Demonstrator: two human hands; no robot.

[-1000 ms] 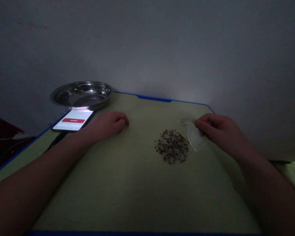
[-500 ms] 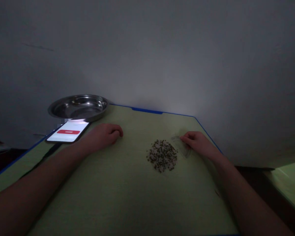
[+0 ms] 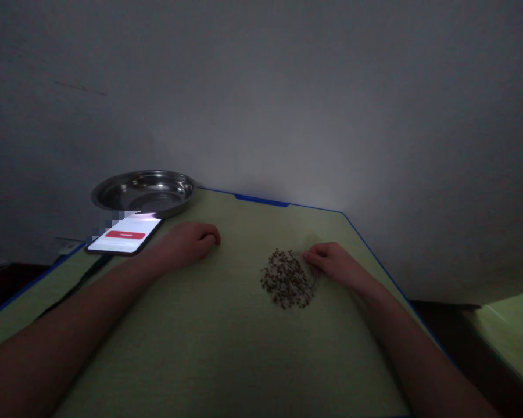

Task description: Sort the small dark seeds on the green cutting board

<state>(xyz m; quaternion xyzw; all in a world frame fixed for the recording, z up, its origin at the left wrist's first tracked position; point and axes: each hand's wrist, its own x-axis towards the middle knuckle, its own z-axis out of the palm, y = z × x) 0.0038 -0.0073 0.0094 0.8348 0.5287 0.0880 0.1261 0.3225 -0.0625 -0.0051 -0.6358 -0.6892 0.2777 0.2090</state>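
My right hand [image 3: 331,262] pinches a thin, see-through plastic piece [image 3: 314,280] between thumb and fingers; it looks like a protractor, though its outline is faint. The piece lies against the right edge of a small round pile [image 3: 285,281] of pale grains mixed with dark brown ones, overlapping that side. To the left of the pile, my left hand [image 3: 196,241] rests on the table with its fingers curled in and nothing visible in them.
A shiny metal basin [image 3: 157,200] stands at the table's back left corner. In front of it lies a phone [image 3: 124,235] with a lit screen, and a dark strap [image 3: 76,287] runs towards me. The pale green table [image 3: 226,337] has a blue edge and meets a grey wall.
My right hand has moved left with the clear plastic piece, from beside the pile onto its right edge. My left hand stays resting; the view has shifted slightly.
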